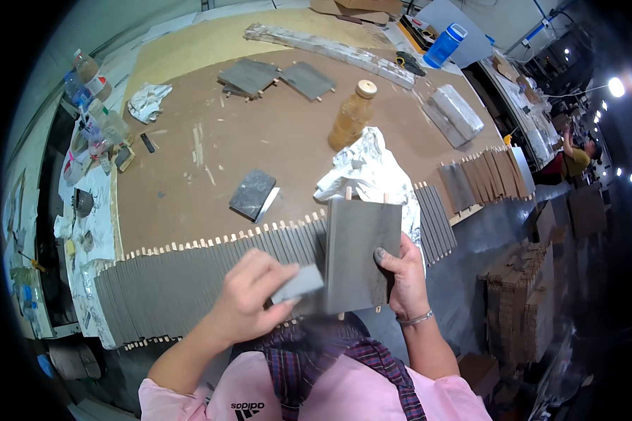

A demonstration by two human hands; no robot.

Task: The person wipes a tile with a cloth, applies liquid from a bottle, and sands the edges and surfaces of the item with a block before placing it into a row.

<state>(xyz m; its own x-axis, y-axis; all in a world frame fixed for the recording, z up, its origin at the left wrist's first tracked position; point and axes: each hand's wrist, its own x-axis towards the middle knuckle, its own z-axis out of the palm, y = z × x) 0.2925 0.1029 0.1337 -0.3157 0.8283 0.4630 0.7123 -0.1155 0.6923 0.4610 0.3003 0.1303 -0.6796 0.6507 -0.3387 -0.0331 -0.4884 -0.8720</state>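
Panels (179, 284) line the near edge of the table (196, 200), left and right of the board (364, 256) in the right hand (406, 279). Behind the board lies a cloth (379, 168), with a bottle (352, 114) farther back; loose plates (249, 74) lie left of the bottle, farther still.

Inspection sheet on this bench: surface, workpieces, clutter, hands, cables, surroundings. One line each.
Surface: brown worktop, pale scuffs and streaks.
Workpieces: grey panel held up, wooden pegs at its ends; long row of grey panels along the near edge.
Clutter: white cloth behind the held panel; amber bottle beside it; blue bottle at the far right.
Hands: left hand has its grip on a small grey block, contact with the panel unclear; right hand grips the panel's right edge, thumb on its face.
Cables: pale cord reaching toward a bright lamp.
Surroundings: stacked brown pieces at right; another person beyond.
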